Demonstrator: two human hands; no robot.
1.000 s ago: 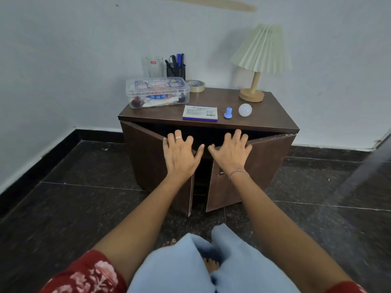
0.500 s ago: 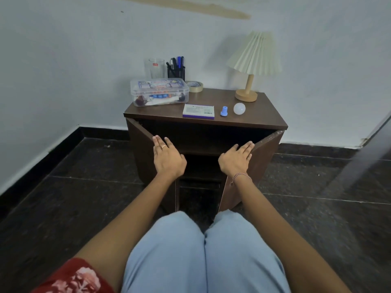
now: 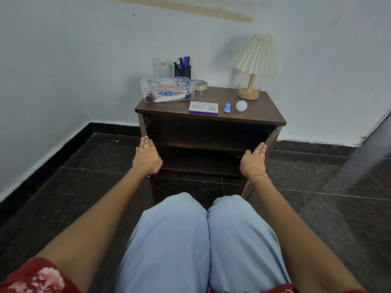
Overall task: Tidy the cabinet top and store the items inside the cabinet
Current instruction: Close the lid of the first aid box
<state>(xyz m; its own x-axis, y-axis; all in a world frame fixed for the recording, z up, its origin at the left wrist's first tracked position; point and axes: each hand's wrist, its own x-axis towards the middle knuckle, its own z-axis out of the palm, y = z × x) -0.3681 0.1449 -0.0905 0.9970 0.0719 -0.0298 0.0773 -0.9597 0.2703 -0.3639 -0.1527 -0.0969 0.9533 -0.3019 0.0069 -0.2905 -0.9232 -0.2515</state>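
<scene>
Cabinet (image 3: 211, 117) stands against the wall, both doors swung wide; left hand (image 3: 146, 157) flat on the left door (image 3: 146, 132), fingers (image 3: 146, 142) pressed together; right hand (image 3: 252, 160) flat on the right door (image 3: 271, 138), fingers straight and together; on top sit a clear plastic box (image 3: 167, 89), glass (image 3: 162, 67), pen holder (image 3: 183, 69), tape roll (image 3: 200, 84), flat carton (image 3: 203, 107), blue cap (image 3: 227, 107), white ball (image 3: 241, 105), lamp (image 3: 255, 64); inside shelf (image 3: 201, 145) dark.
</scene>
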